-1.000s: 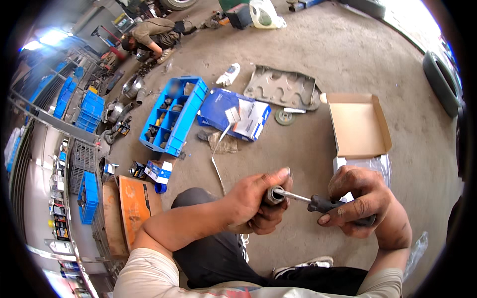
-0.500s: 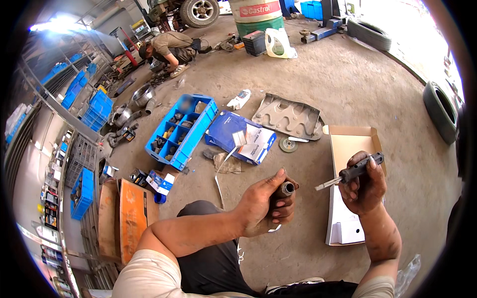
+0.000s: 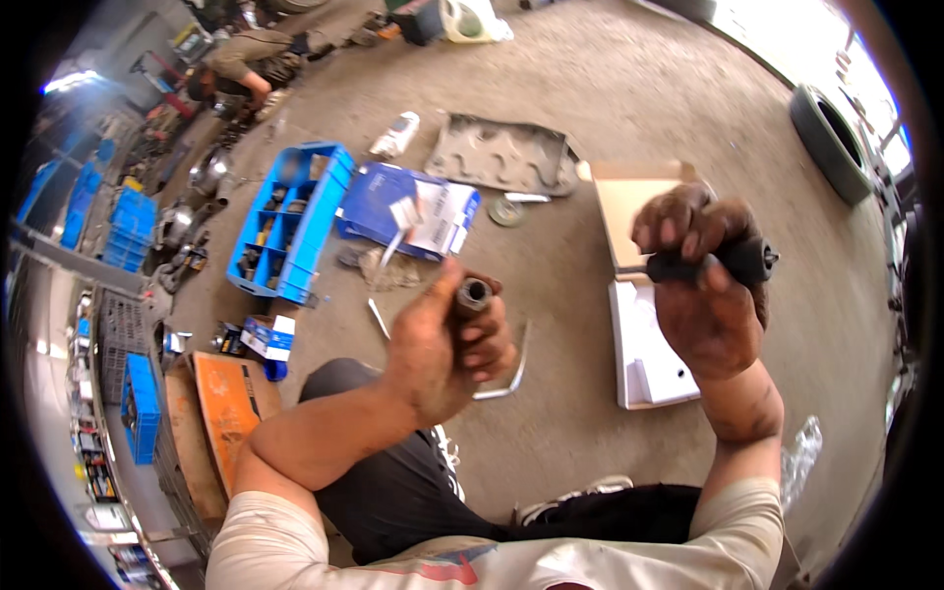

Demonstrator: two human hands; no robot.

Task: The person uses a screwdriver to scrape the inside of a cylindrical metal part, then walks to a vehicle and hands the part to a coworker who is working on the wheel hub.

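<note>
Shifted farther apart since half a second ago: left hand (image 3: 438,344) and right hand (image 3: 710,315), with black-handled tool (image 3: 742,260) now turned nearer to level. Left grip: fingers curled round hollow metal tube (image 3: 474,295), dull grey, thick-walled, round-mouthed, open end uppermost, thumb alongside. Right grip: smudged fingers wrapped about dark, smooth handle; shaft too blurred and covered to make out. Behind right hand: open cardboard box (image 3: 644,364), white outside, plain tan within lid, straight-edged. Beyond left hand: glossy blue-and-white carton (image 3: 379,197), flat; blue plastic crate (image 3: 334,182), ribbed, divided into square compartments; stamped metal plate (image 3: 506,152), dusty, wavy hollows, rounded corners; thin round disc (image 3: 505,212) just beside plate's lower edge. Right of left hand: pale bent strip (image 3: 506,391). At lower right: crumpled clear plastic (image 3: 801,457). Underneath all: gritty concrete floor (image 3: 565,295), bare between strip and box; room also between both hands, tube and tool well apart.
</note>
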